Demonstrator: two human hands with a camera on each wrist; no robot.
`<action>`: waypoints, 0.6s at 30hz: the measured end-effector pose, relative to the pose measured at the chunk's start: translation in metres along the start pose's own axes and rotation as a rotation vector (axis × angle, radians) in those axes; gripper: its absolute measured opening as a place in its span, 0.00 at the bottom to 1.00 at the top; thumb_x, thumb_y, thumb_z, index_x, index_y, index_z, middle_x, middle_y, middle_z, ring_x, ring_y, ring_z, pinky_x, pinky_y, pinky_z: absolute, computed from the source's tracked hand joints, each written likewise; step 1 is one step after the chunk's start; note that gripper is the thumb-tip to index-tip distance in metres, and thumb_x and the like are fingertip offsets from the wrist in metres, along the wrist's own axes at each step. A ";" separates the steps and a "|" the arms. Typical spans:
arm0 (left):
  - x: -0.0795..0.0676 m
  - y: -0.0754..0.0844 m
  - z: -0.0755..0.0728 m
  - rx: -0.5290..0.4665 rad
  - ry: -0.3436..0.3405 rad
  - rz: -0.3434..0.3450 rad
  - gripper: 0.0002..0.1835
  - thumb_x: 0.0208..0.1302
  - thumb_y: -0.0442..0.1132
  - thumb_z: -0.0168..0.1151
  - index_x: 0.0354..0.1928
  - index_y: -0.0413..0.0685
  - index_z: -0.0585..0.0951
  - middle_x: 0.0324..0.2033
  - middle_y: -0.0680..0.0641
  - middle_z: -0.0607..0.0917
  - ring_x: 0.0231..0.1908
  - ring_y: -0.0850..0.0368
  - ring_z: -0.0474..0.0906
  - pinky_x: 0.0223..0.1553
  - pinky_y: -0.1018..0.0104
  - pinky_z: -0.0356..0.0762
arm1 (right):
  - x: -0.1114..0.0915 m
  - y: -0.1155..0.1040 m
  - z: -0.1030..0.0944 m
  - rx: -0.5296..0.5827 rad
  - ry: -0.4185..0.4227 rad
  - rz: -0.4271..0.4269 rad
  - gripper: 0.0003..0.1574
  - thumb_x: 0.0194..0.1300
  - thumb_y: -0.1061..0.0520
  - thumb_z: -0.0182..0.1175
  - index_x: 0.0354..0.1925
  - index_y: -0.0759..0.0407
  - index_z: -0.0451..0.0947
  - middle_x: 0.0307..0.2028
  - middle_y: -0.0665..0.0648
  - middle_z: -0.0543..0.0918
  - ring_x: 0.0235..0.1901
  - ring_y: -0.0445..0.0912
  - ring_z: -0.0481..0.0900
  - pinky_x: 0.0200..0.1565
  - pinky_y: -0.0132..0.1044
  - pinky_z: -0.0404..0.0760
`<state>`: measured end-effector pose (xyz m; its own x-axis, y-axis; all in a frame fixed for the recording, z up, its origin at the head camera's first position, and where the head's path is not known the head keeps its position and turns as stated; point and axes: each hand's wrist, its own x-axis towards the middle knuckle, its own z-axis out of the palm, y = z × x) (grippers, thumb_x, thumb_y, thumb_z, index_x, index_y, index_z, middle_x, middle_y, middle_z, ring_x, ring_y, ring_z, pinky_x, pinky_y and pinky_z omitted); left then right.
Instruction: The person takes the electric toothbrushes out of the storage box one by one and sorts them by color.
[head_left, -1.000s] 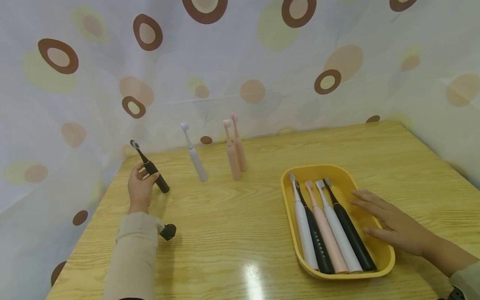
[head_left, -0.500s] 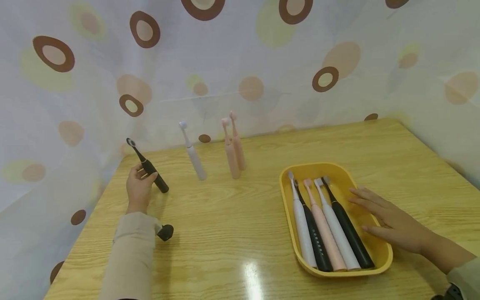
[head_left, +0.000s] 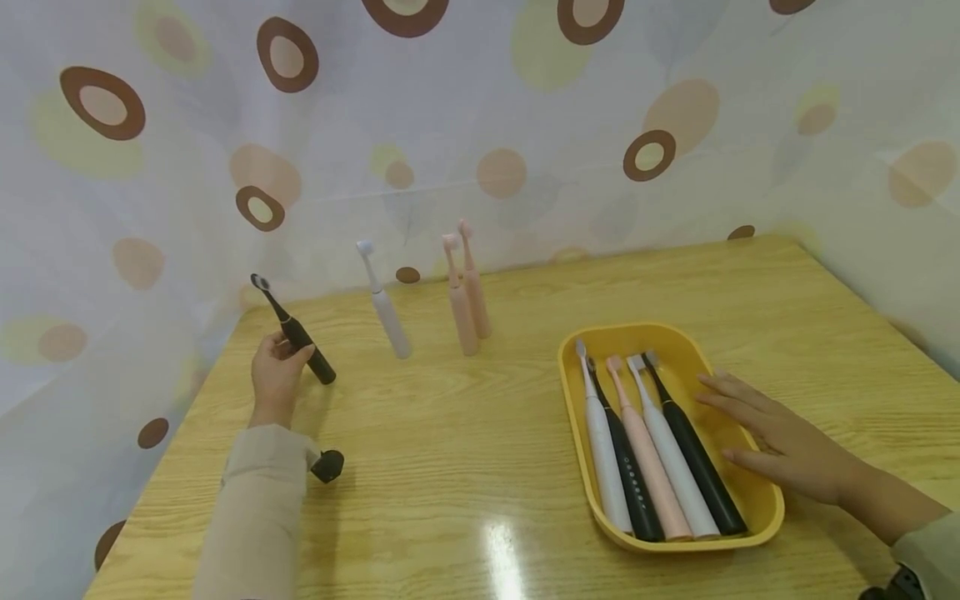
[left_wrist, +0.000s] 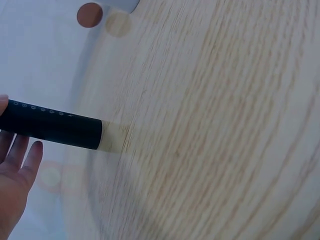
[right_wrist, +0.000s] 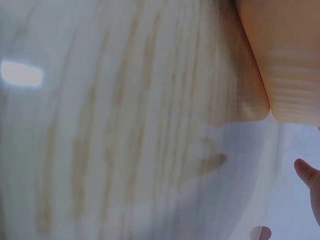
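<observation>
My left hand (head_left: 277,375) grips a black electric toothbrush (head_left: 300,335) by its handle at the table's far left, brush head up and leaning left. In the left wrist view the lower end of its handle (left_wrist: 55,126) shows; whether it touches the table I cannot tell. To its right a white electric toothbrush (head_left: 391,323) stands upright, then two pink ones, the front one (head_left: 463,321) partly covering the rear one (head_left: 477,302). Fingers straight, my right hand (head_left: 787,446) is at the right rim of a yellow tray (head_left: 686,358). Inside lie several white, black and pink toothbrushes (head_left: 652,467) side by side.
The wood-grain table (head_left: 450,450) meets a patterned cloth (head_left: 450,108) along its back and left edges. A small black device (head_left: 327,466) sticks out from the left cuff. A glare spot shows near the table's front.
The head view has shifted very slightly, so everything sits a little higher and further left. Both hands and the toothbrushes keep their places on the table.
</observation>
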<state>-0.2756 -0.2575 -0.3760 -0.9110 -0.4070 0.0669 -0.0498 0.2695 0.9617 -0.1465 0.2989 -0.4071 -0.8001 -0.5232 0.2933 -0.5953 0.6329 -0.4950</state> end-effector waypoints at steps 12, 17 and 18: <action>-0.012 0.002 -0.006 -0.027 -0.057 0.002 0.34 0.55 0.39 0.58 0.61 0.42 0.55 0.55 0.39 0.65 0.53 0.49 0.62 0.53 0.61 0.62 | 0.002 0.001 0.000 -0.028 0.019 -0.045 0.39 0.51 0.62 0.59 0.61 0.59 0.57 0.64 0.54 0.51 0.63 0.39 0.40 0.55 0.22 0.39; -0.020 0.005 -0.009 0.023 -0.078 0.009 0.37 0.55 0.42 0.58 0.63 0.43 0.51 0.59 0.41 0.60 0.57 0.48 0.58 0.55 0.60 0.60 | 0.001 0.000 0.000 -0.015 0.012 -0.026 0.40 0.51 0.62 0.59 0.62 0.58 0.56 0.64 0.53 0.50 0.62 0.38 0.39 0.57 0.27 0.39; -0.021 0.006 -0.009 0.032 -0.079 0.012 0.38 0.55 0.43 0.58 0.63 0.43 0.51 0.60 0.41 0.59 0.57 0.48 0.57 0.55 0.59 0.59 | 0.001 0.000 0.000 -0.022 0.014 -0.029 0.40 0.51 0.62 0.59 0.62 0.59 0.56 0.64 0.53 0.50 0.62 0.38 0.39 0.57 0.26 0.39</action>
<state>-0.2529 -0.2556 -0.3695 -0.9410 -0.3337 0.0558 -0.0507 0.3022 0.9519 -0.1473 0.2988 -0.4067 -0.7834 -0.5338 0.3183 -0.6195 0.6302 -0.4680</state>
